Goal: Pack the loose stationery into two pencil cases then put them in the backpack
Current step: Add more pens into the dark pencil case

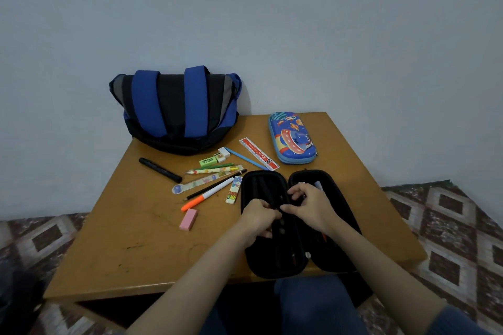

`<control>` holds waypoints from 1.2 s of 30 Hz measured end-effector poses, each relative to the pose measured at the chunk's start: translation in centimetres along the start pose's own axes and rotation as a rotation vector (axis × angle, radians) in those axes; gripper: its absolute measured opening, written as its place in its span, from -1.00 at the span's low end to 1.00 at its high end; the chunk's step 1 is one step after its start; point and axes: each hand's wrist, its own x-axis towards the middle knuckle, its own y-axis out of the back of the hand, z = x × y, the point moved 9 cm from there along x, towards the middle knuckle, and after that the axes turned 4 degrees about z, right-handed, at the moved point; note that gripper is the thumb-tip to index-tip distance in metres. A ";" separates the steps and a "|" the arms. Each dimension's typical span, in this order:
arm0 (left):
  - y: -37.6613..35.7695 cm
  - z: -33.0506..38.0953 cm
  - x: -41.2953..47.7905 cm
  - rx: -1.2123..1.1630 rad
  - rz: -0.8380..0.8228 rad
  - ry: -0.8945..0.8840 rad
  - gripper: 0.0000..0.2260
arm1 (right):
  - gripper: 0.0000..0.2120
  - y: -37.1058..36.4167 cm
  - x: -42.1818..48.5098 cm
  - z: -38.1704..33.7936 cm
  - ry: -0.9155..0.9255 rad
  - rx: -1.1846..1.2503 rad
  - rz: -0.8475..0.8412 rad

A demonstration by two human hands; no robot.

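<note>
Open black hard-shell pencil case (pixel 275 258) lower centre, dark inside, contents hard to make out. Near end at front edge of brown wooden table (pixel 122 239); bare room lower left. Left hand (pixel 260 216) and right hand (pixel 307 204) close together, fingers curled, pinching its centre spine. Loose pens and erasers (pixel 208 194) just left; closed blue cartoon pencil case (pixel 292 139), blue-black backpack (pixel 174 109) above.

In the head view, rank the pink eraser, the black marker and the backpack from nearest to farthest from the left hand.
1. pink eraser: just to the left of the left hand, toward the front of the table.
2. black marker: farther left and farther back, about mid-table.
3. backpack: at the far left corner.
</note>
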 end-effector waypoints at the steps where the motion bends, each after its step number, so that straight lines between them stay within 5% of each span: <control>1: 0.0 0.0 -0.1 -0.015 -0.007 0.003 -0.82 | -0.61 0.0 0.0 -0.1 0.001 -0.026 0.005; 5: 1.1 0.4 -0.7 -0.026 -0.019 0.010 -0.73 | -0.57 -0.3 0.1 -0.8 0.023 -0.165 0.023; 9: 4.7 1.5 -0.6 -0.007 0.032 -0.089 -0.89 | -0.58 -0.3 0.1 -0.8 0.019 -0.187 0.012; 12: 10.4 1.7 0.0 0.044 0.295 -0.210 -0.90 | -0.59 -0.4 0.1 -0.8 0.029 -0.163 0.008; 17: 17.4 -0.4 0.3 0.464 0.727 -0.225 -0.80 | -0.60 -0.4 0.0 -0.4 0.034 -0.091 0.031; 24: 17.4 -1.9 1.1 0.700 0.717 -0.262 -0.76 | -0.60 -0.4 -0.2 -0.2 0.023 -0.082 0.035; 36: 19.2 -3.3 2.1 0.554 0.709 -0.065 -0.75 | -0.63 -0.1 -0.7 -0.8 0.015 -0.086 0.033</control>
